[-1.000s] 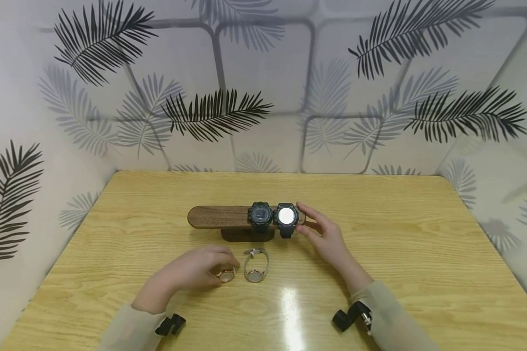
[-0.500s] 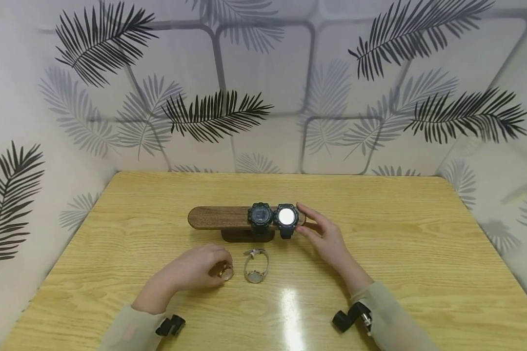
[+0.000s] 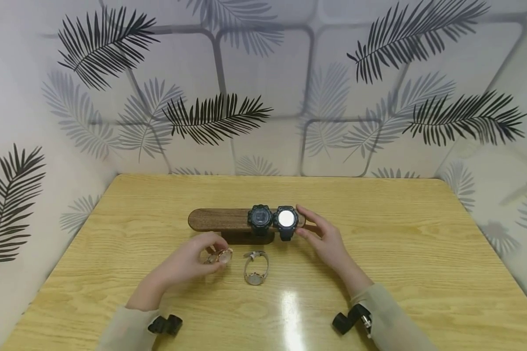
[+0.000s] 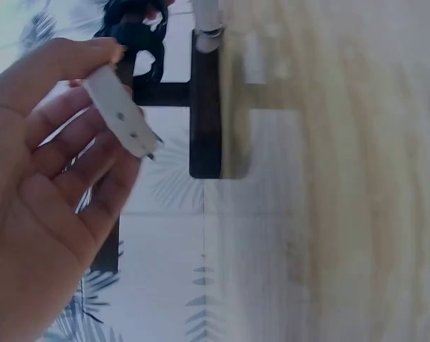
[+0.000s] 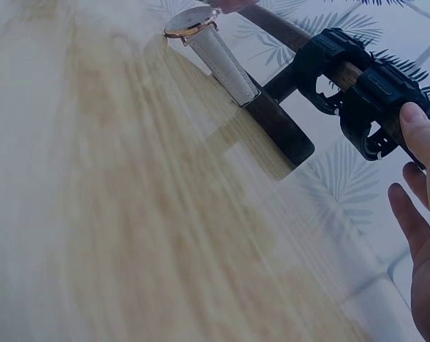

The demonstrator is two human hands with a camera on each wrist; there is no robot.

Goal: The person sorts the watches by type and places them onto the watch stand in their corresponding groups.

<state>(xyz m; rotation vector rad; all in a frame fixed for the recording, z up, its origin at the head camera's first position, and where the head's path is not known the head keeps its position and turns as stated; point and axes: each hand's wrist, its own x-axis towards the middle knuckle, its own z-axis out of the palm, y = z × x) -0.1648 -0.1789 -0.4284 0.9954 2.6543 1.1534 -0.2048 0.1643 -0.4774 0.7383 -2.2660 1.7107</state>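
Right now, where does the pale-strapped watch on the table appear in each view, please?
Head: watch below centre, before the stand.
Left wrist: only part of its strap, at the top edge.
Right wrist: top, just left of centre.
Shared landmark: the stand's dark base.

The left grip (image 3: 191, 261) pinches a rose-gold watch (image 3: 225, 256); just right of it, a pale-strapped watch (image 3: 255, 279) rests on the tabletop (image 3: 404, 253). The right grip (image 3: 324, 238) holds the wooden stand (image 3: 217, 219), beside two black watches (image 3: 261, 217).

No legible lettering or numbers
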